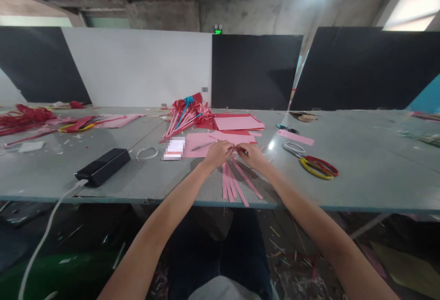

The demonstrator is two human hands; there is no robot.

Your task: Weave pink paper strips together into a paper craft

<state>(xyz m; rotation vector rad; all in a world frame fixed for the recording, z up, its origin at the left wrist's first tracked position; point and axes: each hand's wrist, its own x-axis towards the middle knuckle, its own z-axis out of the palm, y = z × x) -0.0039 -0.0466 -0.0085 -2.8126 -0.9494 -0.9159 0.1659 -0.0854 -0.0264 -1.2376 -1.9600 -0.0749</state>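
My left hand (220, 152) and my right hand (252, 155) meet fingertip to fingertip just above the table, both closed in a pinch. Between them they grip the upper end of a fringe of pink paper strips (231, 183), whose loose ends fan out toward the table's front edge. The exact fold or join at my fingertips is too small to make out. Behind my left hand, a pen (202, 145) lies on pink paper sheets (194, 139). More pink sheets (237, 122) are stacked over red paper farther back.
Scissors with red and yellow handles (318, 167) lie right, near a pink strip (296, 137) and small dark snips (288, 129). Left are a black power bank (103, 166) with a white cable and a coiled cable (147, 153). A red-pink paper bundle (187, 114) lies behind.
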